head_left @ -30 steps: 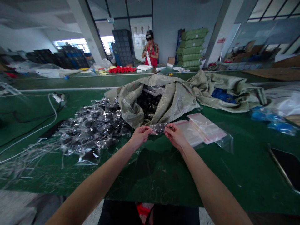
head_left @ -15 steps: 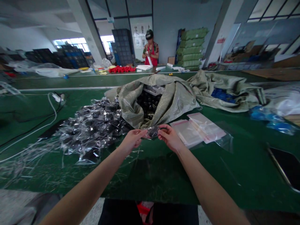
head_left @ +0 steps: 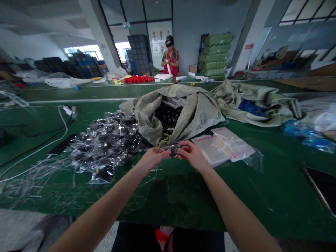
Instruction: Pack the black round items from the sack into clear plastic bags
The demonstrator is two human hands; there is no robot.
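My left hand (head_left: 153, 159) and my right hand (head_left: 191, 156) meet above the green work table (head_left: 183, 206). Between their fingers they pinch a small clear plastic packet (head_left: 173, 151) with something dark inside. Just left of my left hand lies a heap of dark items in clear plastic wrap (head_left: 105, 147). Beyond my hands, a grey-green woven sack (head_left: 194, 117) folds open around more dark round items (head_left: 168, 119). To the right of my right hand, not touching it, lie flat clear bags with red strips (head_left: 223, 145).
A second woven sack with blue contents (head_left: 252, 106) lies to the right, beside blue plastic-wrapped items (head_left: 309, 137). A dark phone (head_left: 322, 185) sits at the right edge. White cable (head_left: 63, 129) runs along the left. A co-worker (head_left: 170, 57) stands at the far table.
My hands have drawn closer together, with the plastic packet bunched smaller between them. The view has shifted slightly. The co-worker's hands have moved together at the chest.
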